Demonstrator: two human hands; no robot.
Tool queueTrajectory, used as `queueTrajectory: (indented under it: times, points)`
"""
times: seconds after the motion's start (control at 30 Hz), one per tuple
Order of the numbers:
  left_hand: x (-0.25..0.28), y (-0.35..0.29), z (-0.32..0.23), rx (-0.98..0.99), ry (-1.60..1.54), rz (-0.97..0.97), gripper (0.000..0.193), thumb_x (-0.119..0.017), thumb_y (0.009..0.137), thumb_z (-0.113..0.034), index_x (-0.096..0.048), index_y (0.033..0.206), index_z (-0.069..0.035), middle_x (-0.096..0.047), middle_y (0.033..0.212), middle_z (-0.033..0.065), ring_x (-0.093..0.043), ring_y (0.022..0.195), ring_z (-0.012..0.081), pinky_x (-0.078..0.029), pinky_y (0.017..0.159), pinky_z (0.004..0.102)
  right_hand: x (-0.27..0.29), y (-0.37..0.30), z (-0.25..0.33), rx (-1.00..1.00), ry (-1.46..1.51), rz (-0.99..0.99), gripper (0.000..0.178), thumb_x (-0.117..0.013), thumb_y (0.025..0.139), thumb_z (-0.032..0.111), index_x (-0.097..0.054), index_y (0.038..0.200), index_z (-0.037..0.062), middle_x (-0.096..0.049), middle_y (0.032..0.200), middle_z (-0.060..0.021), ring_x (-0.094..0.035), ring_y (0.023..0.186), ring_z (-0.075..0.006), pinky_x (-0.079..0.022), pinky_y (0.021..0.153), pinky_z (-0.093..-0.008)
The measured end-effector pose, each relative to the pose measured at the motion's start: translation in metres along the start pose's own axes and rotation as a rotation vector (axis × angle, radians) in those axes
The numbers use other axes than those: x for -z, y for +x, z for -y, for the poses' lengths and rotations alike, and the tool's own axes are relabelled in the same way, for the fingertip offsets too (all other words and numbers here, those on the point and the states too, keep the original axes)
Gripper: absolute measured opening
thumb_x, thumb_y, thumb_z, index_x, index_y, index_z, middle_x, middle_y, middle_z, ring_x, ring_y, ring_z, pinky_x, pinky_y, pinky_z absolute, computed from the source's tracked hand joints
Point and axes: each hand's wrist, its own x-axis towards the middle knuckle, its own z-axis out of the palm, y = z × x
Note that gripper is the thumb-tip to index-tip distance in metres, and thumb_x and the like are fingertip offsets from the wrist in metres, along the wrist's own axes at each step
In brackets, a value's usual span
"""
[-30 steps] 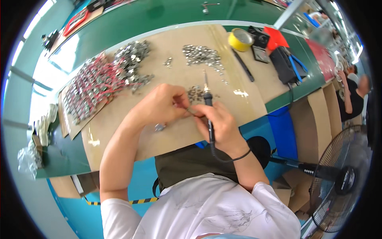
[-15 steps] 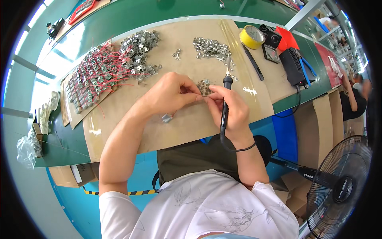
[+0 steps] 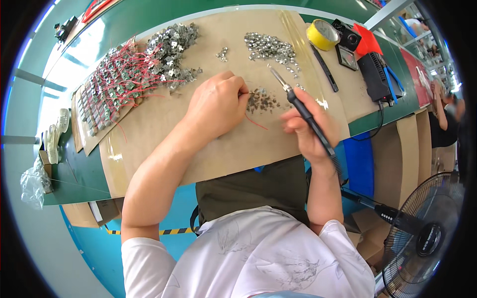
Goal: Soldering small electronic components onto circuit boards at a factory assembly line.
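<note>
My left hand point(image 3: 217, 105) is closed in a pinch above the brown board covering the bench. A thin red wire point(image 3: 256, 122) trails out from under its fingertips; any small part at the wire's end is hidden by the fingers. In my right hand point(image 3: 318, 130), somewhat blurred, is a soldering iron point(image 3: 308, 115) with a black handle, its metal tip pointing up and to the left. Between the two hands lies a patch of dark burnt-looking spots and bits point(image 3: 264, 102). Beyond it is a pile of small shiny metal pieces point(image 3: 268, 47).
At the left, rows of small metal parts with red wires point(image 3: 112, 82) adjoin a heap of metal pieces point(image 3: 171, 47). Yellow tape point(image 3: 323, 35), a black pen-like tool point(image 3: 324, 68), a black box point(image 3: 380, 79) and blue-handled pliers point(image 3: 392, 84) sit at right. A fan point(image 3: 422, 238) stands lower right.
My hands have moved apart: the right one went right with the soldering iron, whose tip now leans left. A red wire now shows below my left fingers.
</note>
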Motion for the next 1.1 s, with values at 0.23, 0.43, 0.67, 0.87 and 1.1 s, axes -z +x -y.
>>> queueTrajectory:
  times: [0.23, 0.43, 0.67, 0.87, 1.1]
  points:
    - [-0.002, 0.002, -0.001, -0.019, 0.096, 0.002, 0.011, -0.072, 0.092, -0.014, -0.075, 0.091, -0.003, -0.072, 0.098, 0.0172, -0.072, 0.092, 0.0401, -0.058, 0.084, 0.0488, 0.002, 0.0, 0.003, -0.044, -0.018, -0.091, 0.021, -0.068, 0.102, 0.004, -0.074, 0.119, -0.0068, -0.076, 0.087, -0.0112, -0.073, 0.065, -0.0124, -0.062, 0.06, -0.0266]
    - [-0.007, 0.006, 0.0, -0.041, 0.109, -0.015, 0.012, -0.071, 0.093, -0.014, -0.074, 0.091, -0.003, -0.072, 0.098, 0.0172, -0.072, 0.092, 0.0401, -0.058, 0.085, 0.0484, 0.002, 0.008, 0.004, -0.03, -0.126, -0.062, 0.018, -0.069, 0.097, -0.001, -0.075, 0.112, -0.0072, -0.077, 0.088, -0.0121, -0.075, 0.068, -0.0139, -0.062, 0.06, -0.026]
    - [-0.008, 0.007, 0.0, -0.021, 0.088, -0.005, 0.012, -0.072, 0.092, -0.014, -0.075, 0.092, -0.002, -0.072, 0.098, 0.0174, -0.072, 0.093, 0.0402, -0.058, 0.085, 0.049, 0.003, 0.01, 0.001, 0.002, -0.135, -0.056, 0.018, -0.07, 0.096, -0.002, -0.076, 0.112, -0.0069, -0.078, 0.089, -0.0126, -0.076, 0.07, -0.0148, -0.062, 0.06, -0.026]
    - [-0.007, 0.008, -0.002, -0.014, 0.089, 0.004, 0.012, -0.073, 0.092, -0.014, -0.076, 0.092, -0.002, -0.072, 0.099, 0.0173, -0.072, 0.093, 0.0403, -0.058, 0.085, 0.049, 0.0, 0.008, 0.0, -0.014, -0.074, -0.106, 0.017, -0.07, 0.097, -0.002, -0.076, 0.112, -0.0067, -0.078, 0.088, -0.0117, -0.075, 0.067, -0.0128, -0.062, 0.06, -0.0255]
    - [-0.007, 0.008, -0.002, 0.003, 0.074, 0.002, 0.012, -0.073, 0.092, -0.014, -0.076, 0.092, -0.002, -0.073, 0.099, 0.0169, -0.072, 0.093, 0.0396, -0.058, 0.085, 0.0488, -0.001, 0.01, -0.004, 0.011, -0.073, -0.105, 0.017, -0.07, 0.097, -0.001, -0.076, 0.112, -0.0067, -0.077, 0.086, -0.0104, -0.074, 0.065, -0.0115, -0.06, 0.058, -0.0243]
